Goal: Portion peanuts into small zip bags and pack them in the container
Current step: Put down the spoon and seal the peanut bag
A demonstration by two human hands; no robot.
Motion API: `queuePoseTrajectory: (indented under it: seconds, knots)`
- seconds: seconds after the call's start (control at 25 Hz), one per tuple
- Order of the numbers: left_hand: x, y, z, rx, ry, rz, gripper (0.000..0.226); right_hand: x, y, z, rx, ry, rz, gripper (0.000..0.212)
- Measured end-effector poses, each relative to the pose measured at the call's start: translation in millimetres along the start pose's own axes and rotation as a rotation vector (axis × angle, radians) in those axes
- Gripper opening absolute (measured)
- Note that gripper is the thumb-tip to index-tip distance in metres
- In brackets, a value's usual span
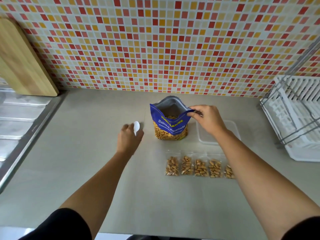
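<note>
R hand (206, 118) fingers (192, 113) pinched the rim of the upright blue foil peanut pouch (170, 125) mid grey bench (86, 170), L hand (129, 138) gripped a white plastic spoon (136, 127) just left of it, w/ five filled clear zip bags (200, 168) rowed in front.

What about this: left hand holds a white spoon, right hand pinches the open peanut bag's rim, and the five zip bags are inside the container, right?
Wrong on the zip bags: the head view shows them in a row on the counter in front of the container, not inside it. The rest holds.
</note>
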State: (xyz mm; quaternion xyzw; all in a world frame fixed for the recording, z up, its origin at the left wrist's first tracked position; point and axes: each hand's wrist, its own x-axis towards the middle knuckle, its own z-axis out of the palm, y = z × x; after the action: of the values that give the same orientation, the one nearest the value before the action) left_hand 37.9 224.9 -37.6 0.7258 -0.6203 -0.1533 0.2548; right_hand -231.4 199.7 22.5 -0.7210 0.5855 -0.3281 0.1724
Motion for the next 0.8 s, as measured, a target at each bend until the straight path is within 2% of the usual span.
queuePoseTrajectory:
  seconds: [0.04,0.12,0.2,0.36,0.48,0.6,0.8]
  knots:
    - [12.0,15.6,-11.7,-0.133,0.009,0.097,0.040,0.3,-0.2,-0.9,-0.002,-0.005,-0.001,0.027]
    - [36.2,45.2,-34.1,-0.311,-0.167,0.287,0.058,0.7,-1.1,-1.7,-0.006,-0.019,-0.003,0.026]
    - [52.2,63.5,-45.9,-0.242,-0.351,0.398,0.067,0.9,-2.0,-2.4,-0.012,-0.035,0.007,0.026]
    - [69.0,74.3,-51.6,0.032,-0.404,0.567,0.053,4.2,-4.9,-4.0,-0.046,-0.076,0.019,0.023]
    - [77.8,74.7,-56.3,0.106,-0.455,0.683,0.039,6.3,-4.0,-9.5,-0.084,-0.106,0.054,0.022]
    - [83.0,66.5,-60.0,0.182,-0.471,0.707,0.030,6.3,1.5,-13.5,-0.111,-0.089,0.112,0.021]
    - [81.0,59.4,-60.4,0.264,-0.462,0.746,0.027,10.5,-1.1,-9.9,-0.136,-0.098,0.182,0.021]
